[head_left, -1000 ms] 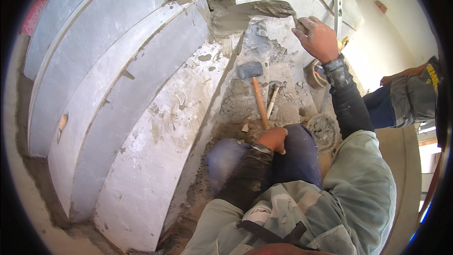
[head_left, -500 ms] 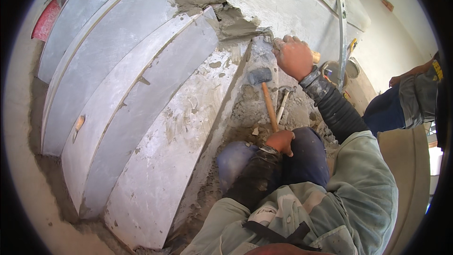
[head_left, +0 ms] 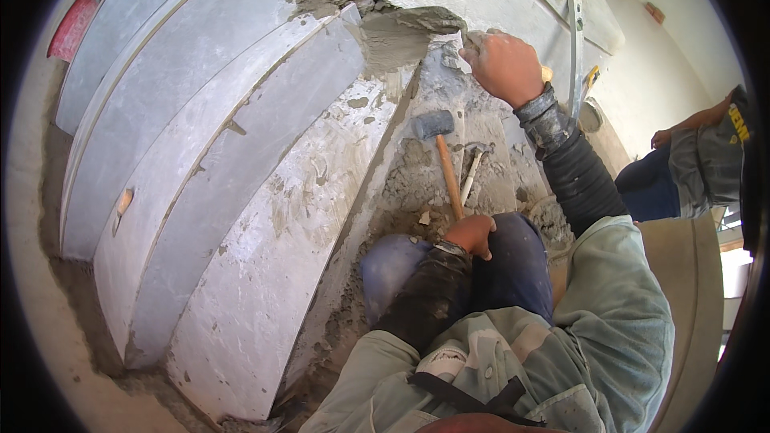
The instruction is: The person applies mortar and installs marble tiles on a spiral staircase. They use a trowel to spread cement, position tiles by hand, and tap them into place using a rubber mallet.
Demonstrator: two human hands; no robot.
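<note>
My right hand (head_left: 507, 70) is closed round a wooden-handled tool, apparently a trowel. Only the handle's butt (head_left: 547, 73) shows clearly past the fist, and the blade is mostly hidden beside wet grey mortar (head_left: 437, 20). Lower down, my left hand (head_left: 471, 236) grips the lower end of a mallet (head_left: 447, 172) beside my knee. The mallet's dark, block-shaped head points away from me, over rough mortar. A hammer (head_left: 475, 171) with a pale handle lies just right of the mallet.
Curved grey stone steps (head_left: 265, 240) fill the left side, with a small wooden-handled tool (head_left: 123, 207) on one. A metal spirit level (head_left: 576, 56) leans by the white wall at upper right. Another person (head_left: 706, 152) stands at far right. A red object (head_left: 72, 26) sits upper left.
My right hand has moved farther away, up along the mortar edge by the wall. My left hand keeps its hold on the mallet. The view has shifted slightly.
</note>
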